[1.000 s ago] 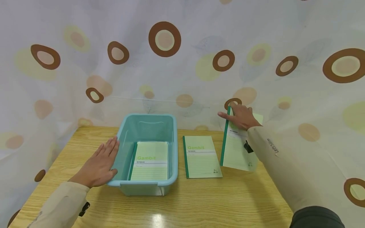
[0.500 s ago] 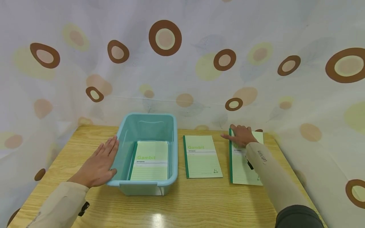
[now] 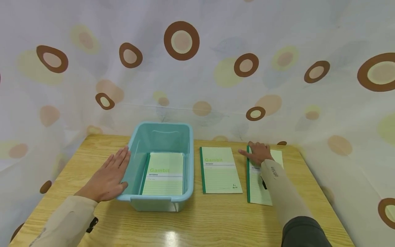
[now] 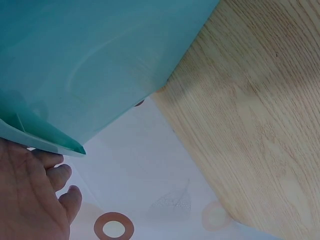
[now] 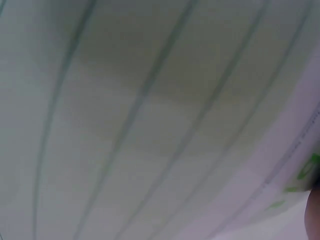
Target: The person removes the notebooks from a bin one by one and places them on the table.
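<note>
A teal plastic bin stands on the wooden table with a green Gambit notebook flat inside it. My left hand lies flat with straight fingers against the bin's left wall. A second notebook lies just right of the bin. A third notebook lies flat at the far right, filling the right wrist view. My right hand rests on its top end, fingers spread over the cover.
A white curtain with brown and yellow rings hangs close behind the table and wraps around both sides. The table's front strip lies bare with a light glare.
The right notebook stood tilted up on its lower edge a second ago. My right hand has lowered it flat onto the table. The left hand and bin have not moved.
</note>
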`<state>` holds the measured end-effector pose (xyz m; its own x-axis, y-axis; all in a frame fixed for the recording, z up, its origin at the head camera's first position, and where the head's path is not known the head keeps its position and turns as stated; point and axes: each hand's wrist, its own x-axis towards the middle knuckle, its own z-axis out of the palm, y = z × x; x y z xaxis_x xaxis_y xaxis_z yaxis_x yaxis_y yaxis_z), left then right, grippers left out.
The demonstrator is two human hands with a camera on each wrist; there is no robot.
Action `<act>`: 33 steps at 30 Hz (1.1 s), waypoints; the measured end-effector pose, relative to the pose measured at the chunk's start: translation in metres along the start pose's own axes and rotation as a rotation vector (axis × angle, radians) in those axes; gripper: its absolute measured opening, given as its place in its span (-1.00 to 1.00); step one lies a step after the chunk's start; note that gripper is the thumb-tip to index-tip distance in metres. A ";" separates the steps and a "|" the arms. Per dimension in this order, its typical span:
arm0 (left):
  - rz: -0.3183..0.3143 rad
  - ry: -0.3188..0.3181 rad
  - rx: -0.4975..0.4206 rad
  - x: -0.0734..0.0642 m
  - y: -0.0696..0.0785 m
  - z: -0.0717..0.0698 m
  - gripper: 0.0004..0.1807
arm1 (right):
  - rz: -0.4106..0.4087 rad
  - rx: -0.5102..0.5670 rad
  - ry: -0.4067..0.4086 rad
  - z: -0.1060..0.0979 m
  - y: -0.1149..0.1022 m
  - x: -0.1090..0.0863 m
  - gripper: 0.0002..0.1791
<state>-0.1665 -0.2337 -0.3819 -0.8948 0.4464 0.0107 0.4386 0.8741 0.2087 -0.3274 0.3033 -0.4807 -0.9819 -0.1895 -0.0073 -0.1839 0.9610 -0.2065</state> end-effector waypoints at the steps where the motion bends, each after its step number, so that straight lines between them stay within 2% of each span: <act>1: 0.001 -0.001 -0.002 0.000 0.000 0.000 -0.13 | 0.009 0.006 -0.001 0.002 0.001 -0.001 0.06; 9: 0.015 0.016 0.009 0.003 0.003 0.000 -0.15 | 0.042 0.018 0.004 0.010 0.006 -0.003 0.06; 19: 0.012 0.016 0.013 0.002 0.004 -0.001 -0.16 | 0.050 0.185 0.005 0.011 -0.002 -0.008 -0.12; 27: 0.003 0.019 0.023 0.001 0.003 0.000 -0.16 | 0.024 0.215 0.013 0.004 -0.011 -0.003 -0.15; 33: 0.003 0.035 0.017 0.000 0.002 0.001 -0.16 | -0.037 0.260 0.060 -0.006 -0.033 0.002 -0.23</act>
<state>-0.1655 -0.2317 -0.3827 -0.8956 0.4425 0.0455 0.4425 0.8760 0.1921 -0.3236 0.2725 -0.4685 -0.9770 -0.2040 0.0618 -0.2097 0.8679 -0.4503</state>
